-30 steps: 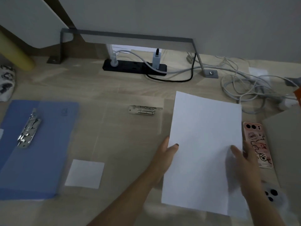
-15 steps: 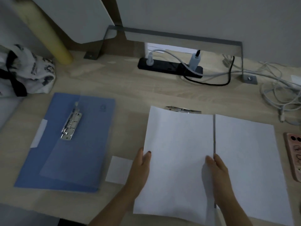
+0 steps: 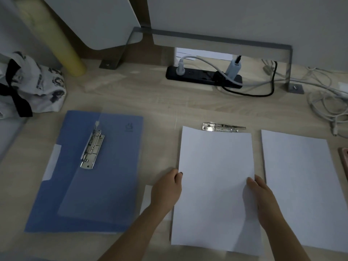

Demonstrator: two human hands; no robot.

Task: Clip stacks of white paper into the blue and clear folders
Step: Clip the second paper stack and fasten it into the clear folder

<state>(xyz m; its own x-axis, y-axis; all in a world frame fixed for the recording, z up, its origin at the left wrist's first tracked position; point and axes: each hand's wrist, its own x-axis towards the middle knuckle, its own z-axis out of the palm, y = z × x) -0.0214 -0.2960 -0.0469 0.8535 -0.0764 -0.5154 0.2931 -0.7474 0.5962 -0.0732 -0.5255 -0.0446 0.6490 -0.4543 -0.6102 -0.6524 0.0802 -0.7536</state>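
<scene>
Blue folder (image 3: 105, 185): lies open at the left of the wooden desk (image 3: 150, 98), only its metal clip (image 3: 92, 146) on the inner face.
Silver clip (image 3: 224, 127): sits at the top edge of the middle paper stack (image 3: 214, 185); whether it grips the sheets cannot be told.
Left hand (image 3: 166, 187): pinches the stack's left edge.
Right hand (image 3: 262, 194): pinches its right edge.
Second stack (image 3: 301, 185): lies flat at right, apart from both hands.

left grip (image 3: 165, 187) pinching paper stack (image 3: 214, 166) | right grip (image 3: 261, 193) pinching it
</scene>
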